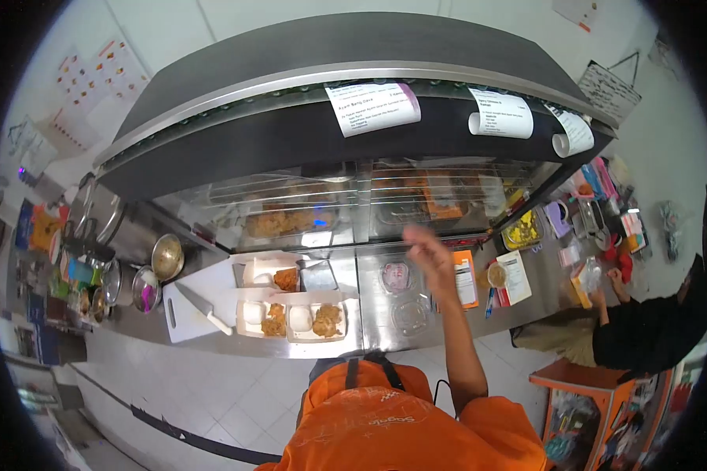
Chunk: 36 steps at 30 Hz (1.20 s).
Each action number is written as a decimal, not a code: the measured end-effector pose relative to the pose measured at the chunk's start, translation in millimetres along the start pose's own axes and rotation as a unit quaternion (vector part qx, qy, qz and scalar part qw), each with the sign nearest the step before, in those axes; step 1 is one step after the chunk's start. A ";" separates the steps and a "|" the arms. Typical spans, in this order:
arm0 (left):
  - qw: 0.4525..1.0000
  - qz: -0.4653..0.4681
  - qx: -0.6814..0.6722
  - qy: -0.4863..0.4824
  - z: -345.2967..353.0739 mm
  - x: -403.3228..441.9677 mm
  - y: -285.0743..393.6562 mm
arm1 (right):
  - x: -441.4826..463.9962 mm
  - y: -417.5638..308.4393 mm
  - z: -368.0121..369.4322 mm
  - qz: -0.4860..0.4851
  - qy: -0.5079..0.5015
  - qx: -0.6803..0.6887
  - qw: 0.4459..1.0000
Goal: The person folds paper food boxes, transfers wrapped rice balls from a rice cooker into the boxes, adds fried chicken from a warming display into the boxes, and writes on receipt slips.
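My right hand [432,257] is raised over the steel counter, in front of the glass warmer cabinet [357,204]. It is a little blurred; its fingers look loosely stretched and apart, with nothing visible in them. Below it lie a clear round tub with pink print [395,276] and a clear plastic lid or tub [410,316]. My left hand is out of view. To the left stand three open paper boxes with white rice and fried chicken: a back box [263,275], a front left box [261,315] and a front right box [316,320].
A knife [200,306] rests on a white cutting board [188,318]. Metal bowls [167,257] stand at the left. Receipts [373,108] hang from the cabinet. An orange-edged paper [463,279] and a brown-filled cup [496,275] sit rightward. Another person [644,330] works at far right.
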<state>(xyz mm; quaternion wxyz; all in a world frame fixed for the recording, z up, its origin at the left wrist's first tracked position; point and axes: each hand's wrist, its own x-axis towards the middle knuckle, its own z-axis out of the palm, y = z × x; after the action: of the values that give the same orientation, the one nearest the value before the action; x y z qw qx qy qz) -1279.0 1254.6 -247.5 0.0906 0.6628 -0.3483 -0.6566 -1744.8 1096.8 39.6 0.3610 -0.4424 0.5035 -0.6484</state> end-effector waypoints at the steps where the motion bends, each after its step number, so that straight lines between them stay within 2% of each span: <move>1: 0.999 -0.017 -0.040 -0.004 5.2 -1.0 3.8 | 17.7 -30.2 3.2 -0.072 0.017 0.019 0.997; 3: 0.993 -0.045 -0.107 -0.009 12.8 -6.7 12.6 | 49.3 -75.8 5.1 -0.178 -0.011 -0.020 0.984; 5: 0.985 -0.065 -0.161 -0.018 16.7 -10.4 18.3 | 69.9 -117.5 20.6 -0.241 -0.021 0.017 0.970; 8: 0.970 -0.084 -0.227 -0.032 17.3 -15.5 22.4 | 85.5 -147.6 38.1 -0.228 -0.028 0.092 0.969; 12: 0.945 -0.092 -0.306 -0.063 10.2 -19.7 25.6 | 96.5 -164.2 47.5 -0.228 -0.037 0.110 0.967; 16: 0.908 -0.088 -0.399 -0.098 -1.9 -35.5 30.7 | 99.0 -170.2 65.0 -0.214 0.001 0.085 0.973; 18: 0.902 -0.095 -0.408 -0.101 -5.3 -38.2 25.6 | 94.7 -164.0 67.3 -0.186 -0.025 0.096 0.978; 22: 0.918 -0.076 -0.374 -0.104 -18.8 -14.8 6.6 | 68.1 -111.8 96.2 -0.203 -0.083 0.178 0.959; 23: 0.924 -0.074 -0.363 -0.098 -20.9 -13.7 8.6 | 60.1 -88.1 107.8 -0.198 -0.151 0.167 0.954; 24: 0.929 -0.069 -0.351 -0.094 -25.2 -11.9 12.9 | 52.1 -62.4 122.6 -0.148 -0.196 0.150 0.958; 26: 0.944 -0.069 -0.312 -0.089 -37.5 -13.2 22.3 | 42.3 -30.7 164.0 -0.044 -0.249 0.021 0.967; 28: 0.949 -0.096 -0.288 -0.081 -54.2 -23.9 47.1 | 46.8 26.0 202.7 -0.071 -0.307 -0.114 0.942; 31: 0.950 -0.138 -0.261 -0.101 -80.8 -4.3 35.0 | 59.2 95.3 243.2 -0.160 -0.398 -0.283 0.858; 34: 0.947 -0.161 -0.240 -0.140 -108.3 -7.4 52.6 | 67.3 135.6 283.9 -0.118 -0.439 -0.385 0.803; 36: 0.947 -0.164 -0.236 -0.144 -121.5 0.0 46.0 | 74.1 156.4 304.3 -0.128 -0.457 -0.406 0.781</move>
<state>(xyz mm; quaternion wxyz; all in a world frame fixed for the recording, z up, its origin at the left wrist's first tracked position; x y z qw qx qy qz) -1181.3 1179.6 -206.2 0.0842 0.5685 -0.0789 -0.8146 -1481.9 891.3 -65.9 0.2493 -0.8532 0.4344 -0.1458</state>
